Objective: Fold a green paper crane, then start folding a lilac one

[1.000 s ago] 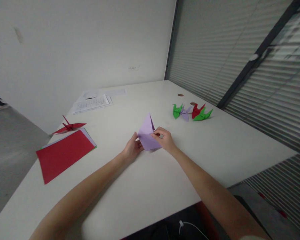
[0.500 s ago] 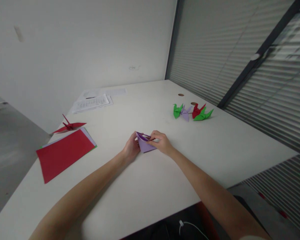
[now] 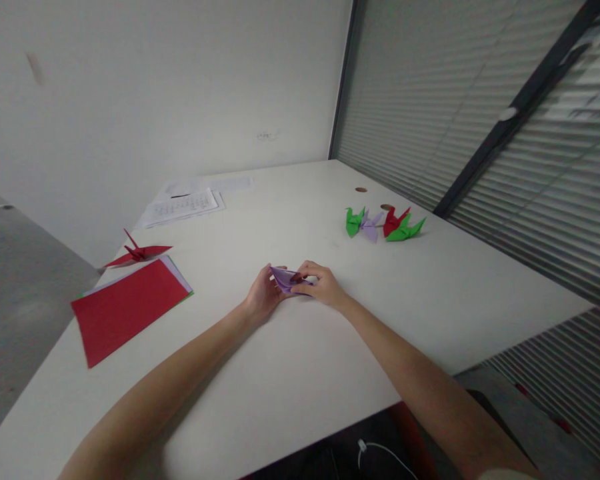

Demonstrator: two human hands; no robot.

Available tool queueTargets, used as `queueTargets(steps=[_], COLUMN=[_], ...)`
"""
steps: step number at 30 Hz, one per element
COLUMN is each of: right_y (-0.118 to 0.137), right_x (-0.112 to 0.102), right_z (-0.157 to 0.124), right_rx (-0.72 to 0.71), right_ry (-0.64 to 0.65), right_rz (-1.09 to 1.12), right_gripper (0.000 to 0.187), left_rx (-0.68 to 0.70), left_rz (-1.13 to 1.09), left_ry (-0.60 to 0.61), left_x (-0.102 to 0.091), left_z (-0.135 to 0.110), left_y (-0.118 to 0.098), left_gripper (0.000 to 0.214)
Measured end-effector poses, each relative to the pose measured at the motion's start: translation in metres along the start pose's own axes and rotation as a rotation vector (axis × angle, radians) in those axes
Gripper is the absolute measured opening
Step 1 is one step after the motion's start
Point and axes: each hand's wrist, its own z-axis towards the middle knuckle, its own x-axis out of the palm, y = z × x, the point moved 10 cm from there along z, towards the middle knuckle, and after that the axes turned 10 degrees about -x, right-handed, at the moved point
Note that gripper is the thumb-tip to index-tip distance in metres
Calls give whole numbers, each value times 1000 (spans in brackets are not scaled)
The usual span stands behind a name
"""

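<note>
While both hands clamp it, the purple paper lies low on the desk.
The left hand and right hand have their fingers closed on its ends; a second ago its flap stood tall. Red sheets and folded cranes sit well apart from it.

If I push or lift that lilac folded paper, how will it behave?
The lilac folded paper looks thin, so probably very light and floppy. Its flaps may spring open if the left hand and right hand release. On the smooth table it would likely slide, not roll.
</note>
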Motion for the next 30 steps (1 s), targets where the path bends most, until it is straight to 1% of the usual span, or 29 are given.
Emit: queueTargets(steps=[3,7,11,16,19,22,25,27,30], right_y=[-1,3,2,-9,-12,-13,-10,-7,-6], right_x=[3,6,4,0,-2,3,12,15,15], right_z=[-1,-2,-2,-2,-3,-3,-3,-3,-3], right_rx=[30,24,12,62,86,106,101,87,92], right_ry=[37,57,8,-58,-77,-34,38,62,60], right_rz=[23,30,6,-17,-34,-14,17,30,76], right_gripper=[27,20,17,19,21,25,28,30,30], left_rx=[15,30,59,53,42,13,-9,3,12], left_rz=[6,-5,-23,1,-17,-9,13,12,9], left_ry=[-4,-67,-122,-109,-99,-53,-12,-12,-42], left_x=[1,2,3,5,6,11,13,12,9], left_z=[-1,-7,-12,-13,-13,-12,-11,-11,-11], left_y=[-1,-5,-8,-7,-6,-4,-1,-2,-3], left_gripper=[34,34,33,33,29,25,27,26,24])
